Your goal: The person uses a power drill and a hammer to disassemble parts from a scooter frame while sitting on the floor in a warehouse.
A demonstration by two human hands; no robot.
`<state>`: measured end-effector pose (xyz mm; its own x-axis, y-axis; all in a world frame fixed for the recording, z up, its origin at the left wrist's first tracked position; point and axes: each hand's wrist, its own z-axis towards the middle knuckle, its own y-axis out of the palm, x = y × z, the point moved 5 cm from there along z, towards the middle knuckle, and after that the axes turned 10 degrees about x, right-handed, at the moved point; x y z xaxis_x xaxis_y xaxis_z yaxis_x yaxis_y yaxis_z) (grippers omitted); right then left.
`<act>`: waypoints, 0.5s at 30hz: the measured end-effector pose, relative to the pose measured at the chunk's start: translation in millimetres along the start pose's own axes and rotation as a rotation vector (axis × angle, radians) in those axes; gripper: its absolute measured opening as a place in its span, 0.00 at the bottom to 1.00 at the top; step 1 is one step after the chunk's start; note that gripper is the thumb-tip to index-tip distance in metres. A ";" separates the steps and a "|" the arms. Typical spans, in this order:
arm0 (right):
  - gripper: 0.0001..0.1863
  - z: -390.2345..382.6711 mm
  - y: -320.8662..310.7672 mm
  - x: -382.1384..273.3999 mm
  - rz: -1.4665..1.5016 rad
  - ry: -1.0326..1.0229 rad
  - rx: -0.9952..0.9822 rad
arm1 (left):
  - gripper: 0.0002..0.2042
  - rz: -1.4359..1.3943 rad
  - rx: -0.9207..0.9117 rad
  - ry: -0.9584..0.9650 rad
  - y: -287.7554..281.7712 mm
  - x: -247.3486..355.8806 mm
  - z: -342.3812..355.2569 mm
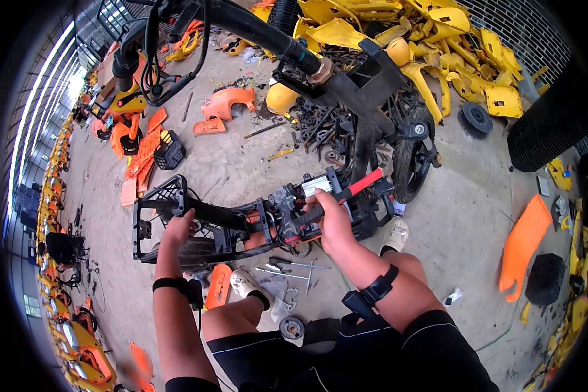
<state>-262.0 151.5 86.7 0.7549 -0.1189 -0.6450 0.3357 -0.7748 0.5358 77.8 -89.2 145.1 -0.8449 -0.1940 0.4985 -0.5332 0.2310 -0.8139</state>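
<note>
Right hand (333,219) — fingers wrapped tight around the black grip of a red-handled tool (346,193), laid across a black scooter frame (242,225). Left hand (178,228) — closed on the frame's rear rack. Frame held above the concrete floor (242,163); yellow panels (438,39) heaped beyond.

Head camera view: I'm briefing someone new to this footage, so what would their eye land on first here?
At centre, the black scooter frame lies across the person's lap, the left hand gripping its rear bar and the right hand holding a red-and-black handled tool against it. Behind, at top right, a big heap of yellow plastic panels fills the concrete floor. Orange panels lie scattered at left.
</note>
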 end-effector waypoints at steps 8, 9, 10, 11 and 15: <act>0.13 4.8 -1.3 -1.9 -0.028 -0.062 -0.050 | 0.32 -0.075 0.010 0.009 7.6 -13.0 4.2; 0.13 4.4 -0.7 -3.1 -0.020 -0.069 -0.057 | 0.31 -0.089 0.005 0.011 9.1 -15.6 6.3; 0.13 4.2 -0.2 -4.2 -0.013 -0.075 -0.063 | 0.32 -0.073 0.008 0.022 9.4 -17.5 9.7; 0.13 3.3 0.9 -6.0 -0.008 -0.081 -0.073 | 0.32 -0.060 0.013 0.032 8.0 -18.8 13.0; 0.14 5.0 7.9 -9.5 0.089 -0.060 -0.127 | 0.31 0.010 0.047 0.062 8.1 -8.5 8.8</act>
<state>-269.4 143.4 94.3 0.7514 -0.2236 -0.6208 0.3402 -0.6749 0.6548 81.0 -94.0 131.7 -0.8518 -0.1326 0.5068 -0.5237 0.1876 -0.8310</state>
